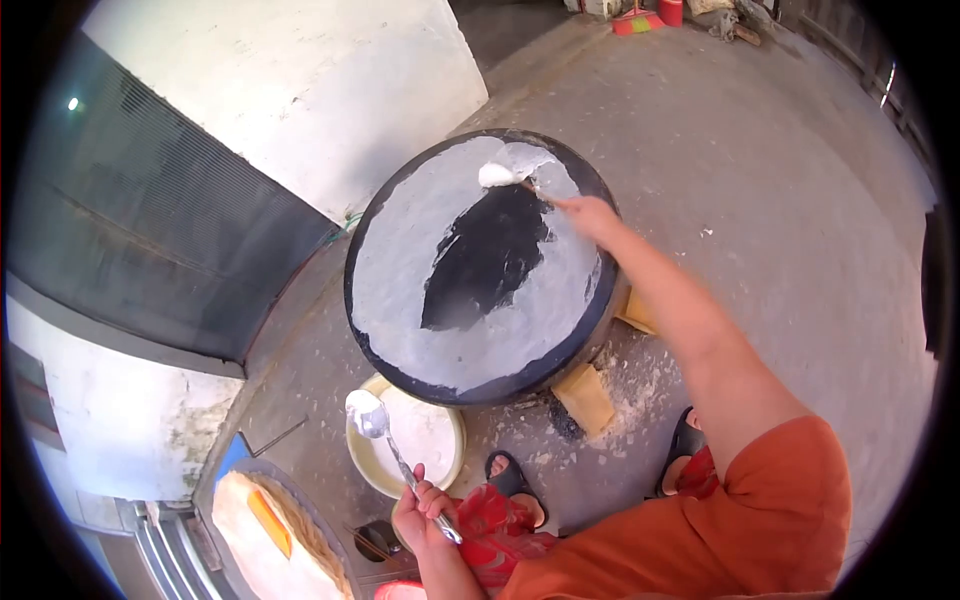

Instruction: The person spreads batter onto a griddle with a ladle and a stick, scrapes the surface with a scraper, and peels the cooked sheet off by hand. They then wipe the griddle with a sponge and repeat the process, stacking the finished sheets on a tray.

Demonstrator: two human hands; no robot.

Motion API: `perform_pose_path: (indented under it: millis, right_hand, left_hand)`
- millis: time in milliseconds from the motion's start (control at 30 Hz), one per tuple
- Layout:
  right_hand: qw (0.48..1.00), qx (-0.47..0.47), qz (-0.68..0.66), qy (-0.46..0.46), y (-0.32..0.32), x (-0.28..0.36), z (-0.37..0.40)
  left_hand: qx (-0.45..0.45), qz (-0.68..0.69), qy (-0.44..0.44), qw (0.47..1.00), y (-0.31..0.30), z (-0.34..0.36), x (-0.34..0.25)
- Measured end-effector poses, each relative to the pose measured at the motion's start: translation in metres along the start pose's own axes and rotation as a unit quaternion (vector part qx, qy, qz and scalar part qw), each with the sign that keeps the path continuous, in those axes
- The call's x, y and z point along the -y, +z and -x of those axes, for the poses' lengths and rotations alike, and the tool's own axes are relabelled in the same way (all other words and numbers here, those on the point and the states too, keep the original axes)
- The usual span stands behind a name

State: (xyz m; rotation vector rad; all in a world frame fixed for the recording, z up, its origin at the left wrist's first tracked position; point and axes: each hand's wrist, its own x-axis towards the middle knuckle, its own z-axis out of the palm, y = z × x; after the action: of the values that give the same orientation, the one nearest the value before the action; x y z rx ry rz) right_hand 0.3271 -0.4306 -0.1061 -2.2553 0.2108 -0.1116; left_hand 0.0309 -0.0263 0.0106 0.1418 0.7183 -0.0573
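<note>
A large round black griddle carries a pale layer of batter around a bare dark patch in its middle. My right hand is closed on the thin handle of a spreading tool, near the griddle's far right edge. A white lump of batter lies at the tool's far end. Lower down, my left hand grips the metal handle of a ladle. White batter coats the ladle's bowl, which hangs over the left rim of a pale bucket holding white batter.
A stack of thin flatbreads with an orange-yellow object on top lies at the lower left. Yellowish blocks stand beneath the griddle's near right side. A white wall rises behind it. A red and green broom lies far back.
</note>
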Motion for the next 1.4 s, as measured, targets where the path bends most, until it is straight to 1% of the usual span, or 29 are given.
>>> perform_pose_path:
  millis: [67, 100, 133, 167, 233, 267, 333, 367, 433, 467, 533, 567, 633, 667, 767, 800, 867, 900, 967, 1000, 1067, 1100, 1133, 1200, 1233, 1267, 1333, 1367, 1400]
  right_hand:
    - [1.000, -0.005, -0.010, -0.003, 0.011, 0.019, 0.016]
    - [0.999, 0.036, 0.031, 0.005, 0.001, 0.035, 0.030]
    - [0.994, 0.077, 0.072, 0.014, -0.010, 0.050, 0.043]
    - [0.994, 0.075, 0.073, 0.011, -0.024, 0.060, 0.056]
    - [0.988, 0.011, 0.072, 0.138, -0.051, 0.062, 0.078]
    - [0.988, 0.009, 0.073, 0.137, -0.050, 0.045, 0.080]
    - [0.980, -0.119, 0.037, 0.154, -0.035, 0.008, 0.076]
    - [0.985, -0.085, 0.004, 0.152, -0.024, 0.015, 0.078]
    - [0.996, -0.013, 0.016, 0.088, 0.010, 0.031, 0.079]
    - [0.996, -0.011, 0.014, 0.086, 0.019, 0.046, 0.079]
    - [0.998, 0.062, 0.009, -0.009, 0.032, 0.068, 0.079]
    - [0.998, 0.064, 0.007, -0.013, 0.031, 0.075, 0.078]
    - [0.998, -0.025, -0.002, 0.060, 0.025, 0.087, 0.075]
    - [0.998, -0.020, -0.001, 0.058, 0.033, 0.083, 0.071]
    - [0.994, 0.078, 0.083, 0.005, 0.048, 0.072, 0.068]
    - [0.993, 0.081, 0.084, 0.005, 0.034, 0.077, 0.075]
    - [0.981, 0.178, 0.062, -0.042, 0.000, 0.077, 0.088]
    - [0.981, 0.178, 0.063, -0.043, -0.005, 0.072, 0.090]
    - [0.995, 0.021, 0.046, 0.081, -0.010, 0.061, 0.099]
    - [0.995, 0.023, 0.048, 0.083, -0.002, 0.058, 0.104]
    - [0.999, 0.004, 0.036, 0.016, 0.030, 0.064, 0.110]
    - [0.997, 0.047, 0.040, -0.043, 0.040, 0.074, 0.114]
    - [0.997, 0.050, 0.039, -0.043, 0.040, 0.078, 0.117]
    - [0.983, 0.133, 0.095, -0.084, 0.028, 0.084, 0.117]
    - [0.979, 0.183, 0.064, -0.068, 0.007, 0.094, 0.119]
    - [0.978, 0.184, 0.064, -0.070, 0.006, 0.090, 0.120]
    - [0.997, 0.050, 0.054, 0.008, 0.006, 0.082, 0.122]
    - [0.998, 0.021, 0.056, 0.004, 0.016, 0.078, 0.121]
    - [0.998, 0.023, 0.056, 0.005, 0.033, 0.073, 0.120]
  left_hand:
    - [0.008, -0.001, 0.006, 1.000, -0.001, 0.002, -0.002]
    - [-0.013, -0.014, 0.018, 1.000, 0.004, 0.005, 0.001]
    - [-0.010, -0.012, 0.018, 1.000, 0.004, 0.007, -0.001]
    - [-0.005, -0.004, 0.006, 1.000, 0.002, 0.008, -0.003]
    - [0.002, 0.005, -0.007, 1.000, -0.004, 0.007, -0.006]
    - [0.012, 0.002, -0.010, 1.000, -0.007, 0.008, -0.007]
    - [0.023, -0.004, -0.012, 1.000, -0.010, 0.010, -0.010]
    - [0.024, -0.007, -0.013, 1.000, -0.010, 0.009, -0.010]
    - [0.023, -0.006, -0.011, 1.000, -0.012, 0.012, -0.008]
    - [0.016, -0.006, -0.009, 1.000, -0.008, 0.012, -0.008]
    - [0.009, -0.007, -0.003, 1.000, -0.008, 0.013, -0.010]
    - [0.012, -0.016, -0.002, 1.000, -0.010, 0.011, -0.011]
    - [0.011, -0.028, 0.005, 1.000, -0.012, 0.012, -0.011]
    - [0.009, -0.025, 0.008, 1.000, -0.012, 0.013, -0.011]
    - [0.006, -0.019, 0.011, 1.000, -0.010, 0.019, -0.011]
    - [0.003, -0.017, 0.011, 1.000, -0.011, 0.020, -0.012]
    - [0.006, -0.015, 0.011, 1.000, -0.012, 0.020, -0.013]
    - [0.006, -0.013, 0.011, 1.000, -0.013, 0.019, -0.015]
    - [0.018, -0.031, 0.009, 0.999, -0.019, 0.017, -0.017]
    - [0.014, -0.029, 0.008, 0.999, -0.021, 0.017, -0.017]
    - [0.023, -0.014, -0.001, 1.000, -0.019, 0.015, -0.018]
    - [0.026, -0.012, -0.006, 1.000, -0.018, 0.015, -0.018]
    - [0.023, -0.011, -0.004, 1.000, -0.018, 0.016, -0.019]
    - [0.029, -0.016, -0.010, 0.999, -0.018, 0.017, -0.018]
    - [0.027, -0.021, -0.003, 0.999, -0.017, 0.020, -0.018]
    - [0.028, -0.020, -0.001, 0.999, -0.018, 0.019, -0.019]
    - [0.022, -0.042, 0.014, 0.999, -0.022, 0.017, -0.018]
    - [0.024, -0.040, 0.013, 0.999, -0.022, 0.017, -0.017]
    - [0.022, -0.039, 0.013, 0.999, -0.023, 0.018, -0.018]
